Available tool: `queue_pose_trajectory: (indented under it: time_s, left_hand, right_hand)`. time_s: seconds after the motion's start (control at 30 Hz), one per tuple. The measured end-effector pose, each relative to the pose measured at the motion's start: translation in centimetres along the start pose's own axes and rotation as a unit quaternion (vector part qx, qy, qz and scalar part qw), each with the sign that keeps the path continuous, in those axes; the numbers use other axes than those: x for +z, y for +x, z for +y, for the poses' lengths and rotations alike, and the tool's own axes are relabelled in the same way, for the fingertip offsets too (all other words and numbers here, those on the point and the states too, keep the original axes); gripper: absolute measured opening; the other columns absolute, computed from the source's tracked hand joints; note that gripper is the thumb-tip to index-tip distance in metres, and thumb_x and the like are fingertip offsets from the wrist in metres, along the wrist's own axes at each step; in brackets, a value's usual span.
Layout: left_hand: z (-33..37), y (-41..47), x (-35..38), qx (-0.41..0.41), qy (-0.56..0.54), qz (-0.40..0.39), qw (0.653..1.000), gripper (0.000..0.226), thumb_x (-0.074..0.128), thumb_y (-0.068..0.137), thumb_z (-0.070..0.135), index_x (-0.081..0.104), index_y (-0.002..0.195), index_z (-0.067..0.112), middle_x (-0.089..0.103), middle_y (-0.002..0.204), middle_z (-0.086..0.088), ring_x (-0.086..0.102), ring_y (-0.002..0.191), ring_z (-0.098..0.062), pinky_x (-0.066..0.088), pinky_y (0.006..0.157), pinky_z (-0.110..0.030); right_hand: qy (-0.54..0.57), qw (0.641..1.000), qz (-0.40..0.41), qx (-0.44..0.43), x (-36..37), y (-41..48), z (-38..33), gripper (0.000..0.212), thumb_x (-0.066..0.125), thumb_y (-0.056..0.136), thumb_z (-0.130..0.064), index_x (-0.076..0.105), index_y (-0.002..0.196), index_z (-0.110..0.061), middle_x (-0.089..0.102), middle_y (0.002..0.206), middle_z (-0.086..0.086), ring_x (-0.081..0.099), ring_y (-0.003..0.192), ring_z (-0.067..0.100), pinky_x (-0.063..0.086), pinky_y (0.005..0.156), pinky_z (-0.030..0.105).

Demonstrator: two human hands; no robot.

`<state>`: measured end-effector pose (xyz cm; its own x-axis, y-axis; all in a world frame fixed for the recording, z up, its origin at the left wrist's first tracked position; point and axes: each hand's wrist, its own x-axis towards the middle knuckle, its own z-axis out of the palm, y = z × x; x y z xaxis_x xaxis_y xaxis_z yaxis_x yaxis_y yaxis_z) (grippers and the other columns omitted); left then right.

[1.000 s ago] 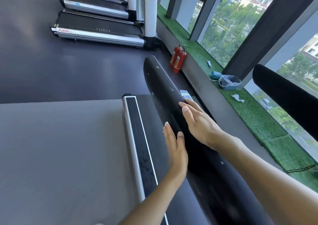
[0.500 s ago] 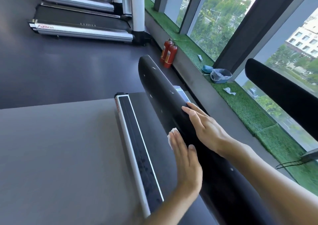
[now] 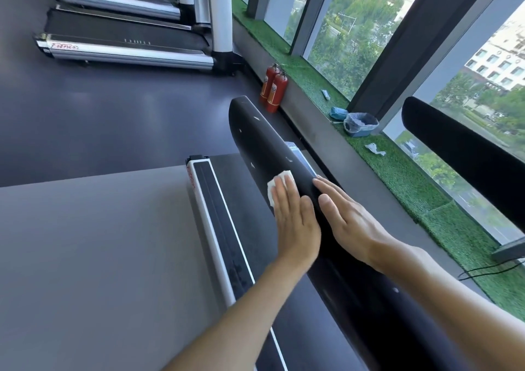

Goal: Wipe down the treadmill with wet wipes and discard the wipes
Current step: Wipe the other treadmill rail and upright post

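Note:
The treadmill's black padded handrail (image 3: 255, 132) runs from the lower right up toward the middle. My left hand (image 3: 295, 217) lies flat on its left side, fingers straight, pressing a white wet wipe (image 3: 277, 184) against the rail; the wipe shows past the fingertips. My right hand (image 3: 349, 220) rests flat on the rail's top, just right of the left hand, holding nothing. The grey treadmill belt (image 3: 93, 257) and its black side rail (image 3: 218, 223) lie below on the left.
A small blue bin (image 3: 360, 124) with a clear liner sits on the green turf ledge by the window, a crumpled white wipe (image 3: 375, 148) beside it. Two red fire extinguishers (image 3: 273, 86) stand on the floor. Other treadmills (image 3: 125, 47) are at the back. A second black handrail (image 3: 466, 155) is on the right.
My left hand has turned onto the rail and slid forward, and the white wipe now shows beyond its fingertips. My right hand has stayed flat on the rail's top.

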<state>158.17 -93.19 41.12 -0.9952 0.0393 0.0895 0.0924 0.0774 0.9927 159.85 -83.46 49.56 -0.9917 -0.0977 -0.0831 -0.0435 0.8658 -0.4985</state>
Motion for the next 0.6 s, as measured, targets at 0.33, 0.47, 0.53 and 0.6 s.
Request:
queue_pose_trajectory:
  time_s: [0.33, 0.47, 0.53, 0.6]
  left_hand:
    - [-2.1, 1.8, -0.1, -0.08, -0.125, 0.053, 0.988, 0.085, 0.019, 0.092, 0.077, 0.013, 0.156, 0.02, 0.001, 0.165, 0.002, -0.011, 0.151, -0.022, 0.012, 0.124, -0.051]
    - [-2.1, -0.7, 0.5, -0.055, -0.133, 0.01, 0.989, 0.056, 0.018, 0.107, 0.047, -0.013, 0.153, 0.04, -0.024, 0.157, 0.029, -0.026, 0.141, 0.011, -0.007, 0.124, -0.04]
    - [-2.0, -3.7, 1.3, -0.048, -0.148, 0.011, 0.988, 0.054, 0.02, 0.108, 0.039, -0.015, 0.15, 0.041, -0.025, 0.156, 0.029, -0.025, 0.141, 0.011, -0.008, 0.124, -0.037]
    - [-2.7, -2.7, 1.3, -0.081, -0.162, 0.009, 0.983, 0.054, 0.02, 0.108, 0.039, -0.015, 0.149, 0.04, -0.026, 0.154, 0.03, -0.024, 0.141, 0.012, -0.007, 0.124, -0.036]
  right_hand:
    - [-0.061, 0.998, 0.029, -0.018, 1.4, 5.1, -3.3, 0.049, 0.023, 0.106, -0.045, 0.044, 0.148, -0.03, 0.031, 0.157, -0.021, 0.017, 0.146, -0.006, 0.017, 0.114, 0.02]
    - [-0.052, 0.998, 0.036, -0.003, 1.4, 4.8, -3.2, 0.05, 0.022, 0.105, -0.05, 0.043, 0.147, -0.037, 0.03, 0.155, -0.029, 0.015, 0.145, -0.011, 0.026, 0.116, 0.03]
    - [-0.06, 0.998, 0.031, 0.001, 1.3, 4.8, -3.4, 0.048, 0.022, 0.104, -0.051, 0.044, 0.146, -0.039, 0.027, 0.155, -0.031, 0.014, 0.145, -0.011, 0.028, 0.114, 0.033]
    - [-0.069, 0.997, 0.024, 0.006, 1.3, 4.6, -3.8, 0.047, 0.023, 0.104, -0.05, 0.045, 0.145, -0.04, 0.025, 0.156, -0.031, 0.013, 0.145, -0.011, 0.028, 0.113, 0.034]
